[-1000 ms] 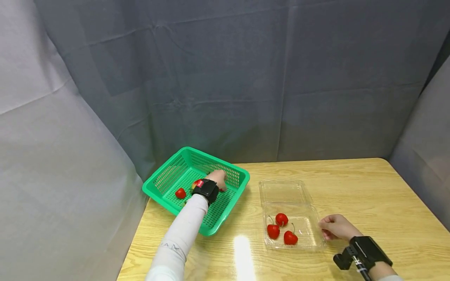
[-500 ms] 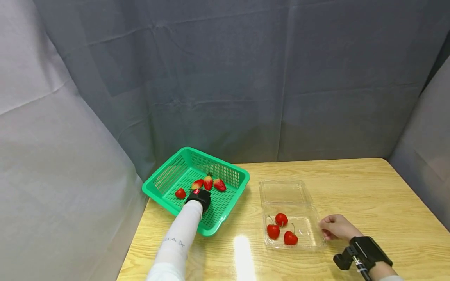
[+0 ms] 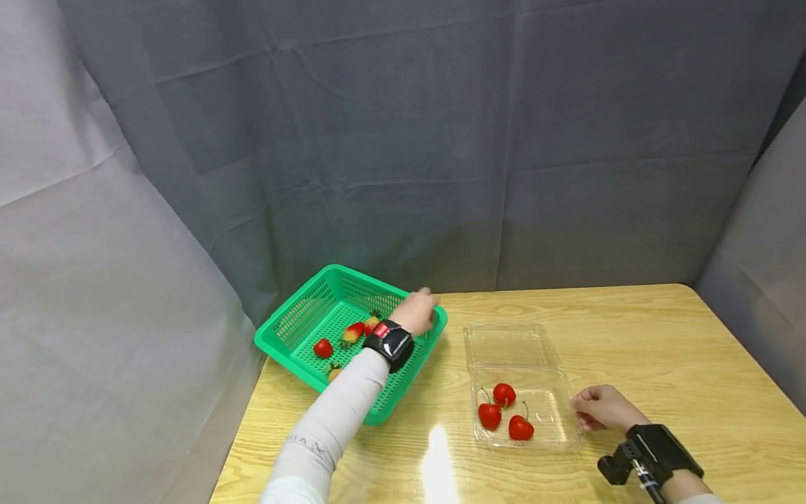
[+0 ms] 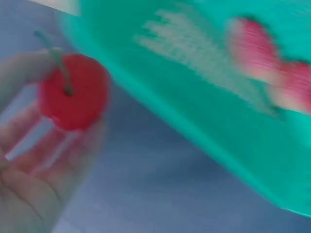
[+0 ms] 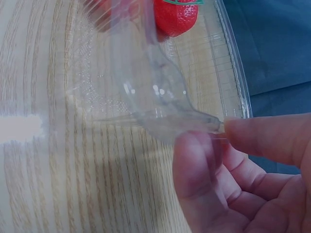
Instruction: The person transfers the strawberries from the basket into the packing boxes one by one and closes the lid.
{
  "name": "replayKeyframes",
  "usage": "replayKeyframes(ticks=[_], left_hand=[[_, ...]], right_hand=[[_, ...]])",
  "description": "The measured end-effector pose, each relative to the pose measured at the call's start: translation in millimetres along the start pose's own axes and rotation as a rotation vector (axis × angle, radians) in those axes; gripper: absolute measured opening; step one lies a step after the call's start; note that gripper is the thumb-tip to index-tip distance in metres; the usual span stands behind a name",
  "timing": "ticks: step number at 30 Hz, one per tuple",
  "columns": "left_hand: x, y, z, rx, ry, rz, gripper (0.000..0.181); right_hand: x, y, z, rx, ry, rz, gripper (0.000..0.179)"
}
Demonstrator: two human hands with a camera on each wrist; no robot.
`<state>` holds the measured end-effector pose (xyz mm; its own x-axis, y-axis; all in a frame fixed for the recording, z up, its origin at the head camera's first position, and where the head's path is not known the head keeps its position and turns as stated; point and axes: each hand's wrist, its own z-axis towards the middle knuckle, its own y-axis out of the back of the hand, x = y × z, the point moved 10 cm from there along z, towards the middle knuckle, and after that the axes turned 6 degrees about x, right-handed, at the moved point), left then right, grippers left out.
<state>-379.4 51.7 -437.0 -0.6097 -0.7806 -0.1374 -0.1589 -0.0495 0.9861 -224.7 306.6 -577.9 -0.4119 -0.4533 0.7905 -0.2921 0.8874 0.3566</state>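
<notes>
In the left wrist view my left hand [image 4: 43,150] pinches a red cherry [image 4: 80,94] with a green stem between thumb and fingers. The head view has this left hand [image 3: 417,313] over the right end of a green basket [image 3: 283,344], its back hiding the cherry. My right hand [image 3: 601,408] pinches the right edge of a clear plastic clamshell box [image 3: 548,420] between thumb and forefinger. Three red cherries [image 3: 490,416] with stems lie in the box's front half, and its lid [image 3: 506,344] lies folded back behind.
Several strawberries [image 3: 352,332] lie on the basket floor, near its middle and left. The basket stands at the left of the wooden table [image 3: 648,336], the box to its right. A grey cloth [image 3: 409,140] hangs behind the table, with paler cloth at both sides.
My left hand has moved from deep in the basket, first nearer me, then up and right to its right rim, with a cherry now held. My right hand and the box stay put.
</notes>
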Motion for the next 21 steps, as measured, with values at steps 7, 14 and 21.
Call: replayKeyframes(ticks=[7, 14, 21], left_hand=[[-155.3, -29.6, 4.4, 0.039, -0.504, 0.07, 0.037], [-188.0, -119.0, 14.7, 0.176, -0.501, 0.113, 0.036], [-186.9, -155.7, 17.6, 0.194, -0.426, 0.187, 0.031]], right_hand=[[0.7, 1.1, 1.3, -0.012, -0.004, -0.003, 0.025], [1.5, -2.4, 3.3, -0.017, -0.006, 0.001, 0.024], [-1.1, 2.0, 1.0, -0.034, -0.015, 0.005, 0.024]])
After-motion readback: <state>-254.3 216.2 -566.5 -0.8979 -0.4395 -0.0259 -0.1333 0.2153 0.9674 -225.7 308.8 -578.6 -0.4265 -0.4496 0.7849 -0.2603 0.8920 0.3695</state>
